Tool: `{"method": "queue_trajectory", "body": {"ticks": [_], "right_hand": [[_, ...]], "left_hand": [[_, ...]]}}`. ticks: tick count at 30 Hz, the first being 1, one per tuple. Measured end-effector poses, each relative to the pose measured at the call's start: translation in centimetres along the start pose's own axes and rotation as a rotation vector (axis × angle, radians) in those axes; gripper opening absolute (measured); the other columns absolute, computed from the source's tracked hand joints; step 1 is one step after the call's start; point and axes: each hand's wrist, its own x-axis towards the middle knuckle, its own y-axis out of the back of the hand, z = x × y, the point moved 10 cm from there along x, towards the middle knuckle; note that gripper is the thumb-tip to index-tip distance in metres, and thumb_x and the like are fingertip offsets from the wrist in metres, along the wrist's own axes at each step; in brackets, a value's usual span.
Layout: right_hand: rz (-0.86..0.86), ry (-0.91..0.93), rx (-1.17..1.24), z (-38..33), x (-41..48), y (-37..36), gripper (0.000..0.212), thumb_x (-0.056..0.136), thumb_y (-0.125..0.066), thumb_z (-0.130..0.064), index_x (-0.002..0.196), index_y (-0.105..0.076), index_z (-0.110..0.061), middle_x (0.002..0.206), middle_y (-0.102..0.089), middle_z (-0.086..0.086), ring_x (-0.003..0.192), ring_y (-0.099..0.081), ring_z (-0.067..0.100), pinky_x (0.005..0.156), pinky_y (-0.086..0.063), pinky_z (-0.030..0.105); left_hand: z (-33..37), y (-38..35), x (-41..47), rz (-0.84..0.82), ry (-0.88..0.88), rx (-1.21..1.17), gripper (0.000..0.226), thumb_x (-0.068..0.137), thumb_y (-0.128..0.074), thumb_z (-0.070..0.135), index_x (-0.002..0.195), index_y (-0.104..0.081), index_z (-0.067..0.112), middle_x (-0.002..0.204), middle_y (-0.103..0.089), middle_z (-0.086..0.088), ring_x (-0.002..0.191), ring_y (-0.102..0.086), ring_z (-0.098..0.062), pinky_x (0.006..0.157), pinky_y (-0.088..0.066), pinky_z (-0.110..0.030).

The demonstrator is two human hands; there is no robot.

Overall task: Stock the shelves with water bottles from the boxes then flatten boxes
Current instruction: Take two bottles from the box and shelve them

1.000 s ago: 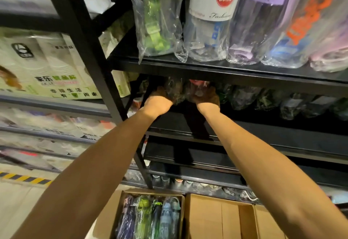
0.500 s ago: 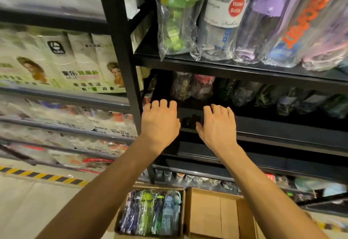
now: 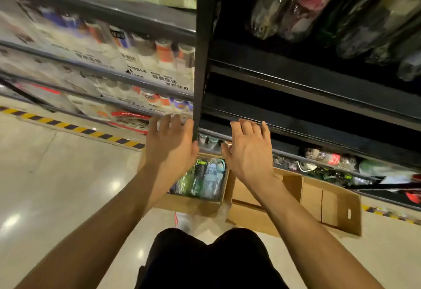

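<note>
Brown corrugated cardboard box (image 3: 193, 206), open-topped, sits on the glossy beige floor (image 3: 57, 186) in the lower middle of the frame. That's where the plastic-wrapped water bottles (image 3: 205, 180) are: green, dark and pale blue ones packed side by side in crinkly clear film. Touching it on the right is a second brown cardboard box (image 3: 330, 202) with its flaps up and a small slot handle in the far wall.

Both hands hover above the boxes, backs to the camera. The left hand (image 3: 169, 149) has its fingers spread and relaxed and holds nothing. It covers the left part of the bottle box and overlaps the foot of the black metal shelf rack (image 3: 202, 49). The right hand (image 3: 248, 152) is the same, with its fingers (image 3: 245, 129) fanned out and bare, sitting over the seam between the two boxes.

More film-wrapped bottles (image 3: 296, 4) lie on the rack's dark shelf at upper right, but they're smeared with blur and cut off by the frame edge. The bottom shelf has a jumble of wrapped stuff (image 3: 330, 159) I can't really make out.

At upper left there's grey shelving (image 3: 114, 72) full of white boxed goods, blurry too. Yellow-and-black striped tape (image 3: 68, 127) runs along the floor under it. Black shorts (image 3: 205, 259) fill the bottom centre.
</note>
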Motion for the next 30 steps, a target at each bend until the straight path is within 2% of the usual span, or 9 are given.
{"method": "queue_trajectory", "body": {"ticks": [4, 7, 11, 15, 19, 22, 27, 30], "right_hand": [[-0.117, 0.021, 0.01, -2.2, -1.1, -5.7, 0.052, 0.097, -0.06, -0.048, 0.135, -0.056, -0.014, 0.129, -0.062, 0.011, 0.126, -0.056, 0.034, 0.123, -0.028, 0.058], [-0.218, 0.02, 0.005, -3.4, -1.9, -10.7, 0.063, 0.096, -0.058, -0.051, 0.146, -0.048, -0.013, 0.137, -0.058, 0.015, 0.132, -0.052, 0.038, 0.124, -0.025, 0.06], [-0.296, 0.022, 0.03, -4.4, -2.5, -17.6, 0.066, 0.094, -0.059, -0.052, 0.147, -0.047, -0.015, 0.146, -0.054, 0.016, 0.14, -0.046, 0.038, 0.124, -0.023, 0.059], [-0.382, -0.027, 0.06, -3.7, -2.6, -24.9, 0.067, 0.097, -0.054, -0.055, 0.152, -0.042, -0.018, 0.157, -0.044, 0.017, 0.15, -0.034, 0.039, 0.126, -0.02, 0.057], [-0.377, -0.039, 0.07, -2.5, -1.8, -31.4, 0.064, 0.096, -0.061, -0.053, 0.146, -0.051, -0.015, 0.152, -0.053, 0.017, 0.143, -0.047, 0.037, 0.124, -0.027, 0.058], [-0.399, -0.058, 0.052, -1.2, -1.6, -37.1, 0.063, 0.095, -0.061, -0.056, 0.143, -0.051, -0.016, 0.146, -0.059, 0.015, 0.135, -0.055, 0.036, 0.122, -0.032, 0.058], [-0.431, -0.054, 0.072, -0.1, -2.2, -46.8, 0.066, 0.094, -0.064, -0.056, 0.146, -0.044, -0.019, 0.149, -0.056, 0.015, 0.139, -0.051, 0.035, 0.119, -0.035, 0.059], [-0.481, -0.042, 0.021, 0.0, -1.7, -52.3, 0.072, 0.092, -0.065, -0.057, 0.149, -0.044, -0.018, 0.151, -0.053, 0.015, 0.141, -0.048, 0.036, 0.119, -0.033, 0.059]], "left_hand": [[-2.1, -5.7, -1.7, -0.07, 0.048, 0.003, 0.051, 0.086, -0.062, 0.041, 0.13, -0.058, 0.016, 0.127, -0.063, -0.015, 0.121, -0.057, -0.037, 0.111, -0.039, -0.056], [-2.6, -10.6, -2.9, -0.129, 0.056, -0.032, 0.052, 0.086, -0.064, 0.038, 0.131, -0.058, 0.012, 0.126, -0.063, -0.019, 0.121, -0.057, -0.041, 0.112, -0.037, -0.058], [-3.0, -17.9, -3.9, -0.241, 0.067, -0.008, 0.055, 0.087, -0.056, 0.042, 0.134, -0.053, 0.013, 0.132, -0.059, -0.017, 0.124, -0.054, -0.038, 0.112, -0.034, -0.052], [-2.6, -24.9, -3.5, -0.288, 0.047, 0.004, 0.05, 0.086, -0.059, 0.036, 0.128, -0.059, 0.01, 0.121, -0.066, -0.018, 0.113, -0.062, -0.039, 0.103, -0.043, -0.051], [-1.8, -31.2, -2.2, -0.325, 0.061, -0.036, 0.045, 0.093, -0.055, 0.039, 0.13, -0.058, 0.014, 0.124, -0.066, -0.015, 0.113, -0.062, -0.035, 0.102, -0.043, -0.049], [-1.0, -36.7, -2.1, -0.355, 0.087, -0.059, 0.055, 0.095, -0.052, 0.039, 0.144, -0.048, 0.014, 0.138, -0.06, -0.017, 0.125, -0.058, -0.036, 0.109, -0.041, -0.052], [0.0, -47.5, -3.5, -0.527, 0.116, -0.065, 0.059, 0.099, -0.051, 0.045, 0.148, -0.035, 0.016, 0.142, -0.052, -0.015, 0.132, -0.049, -0.035, 0.116, -0.036, -0.054], [0.5, -53.1, -3.3, -0.566, 0.094, -0.092, 0.058, 0.099, -0.052, 0.044, 0.148, -0.032, 0.018, 0.143, -0.051, -0.012, 0.132, -0.048, -0.033, 0.114, -0.038, -0.053]]}}
